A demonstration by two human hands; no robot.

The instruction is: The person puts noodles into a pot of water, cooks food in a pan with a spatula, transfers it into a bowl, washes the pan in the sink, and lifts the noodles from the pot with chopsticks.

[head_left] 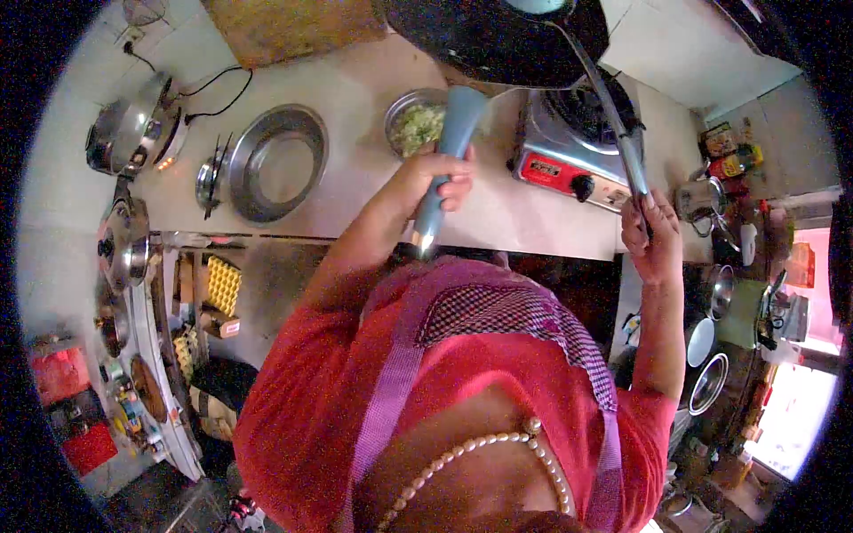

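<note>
My left hand [442, 182] is closed around the blue-grey handle of a dark wok [498, 49], which is raised at the top of the view beside the stove, partly over it. My right hand [653, 233] grips the end of a long metal ladle [613, 111]. Its shaft reaches up over the wok's rim, and its pale round head is partly cut off by the frame. A metal bowl of chopped pale-green vegetables [418, 126] stands just left of the wok handle. The gas stove [560, 147], with a red front panel and black knob, sits between my hands.
A wide metal basin [278, 164] stands on the counter to the left, beside a small bowl with chopsticks [211, 182]. Farther left is a steel pot [133, 129] with a cord nearby. A metal jug [702, 197] and seasoning packets [739, 160] are at the right.
</note>
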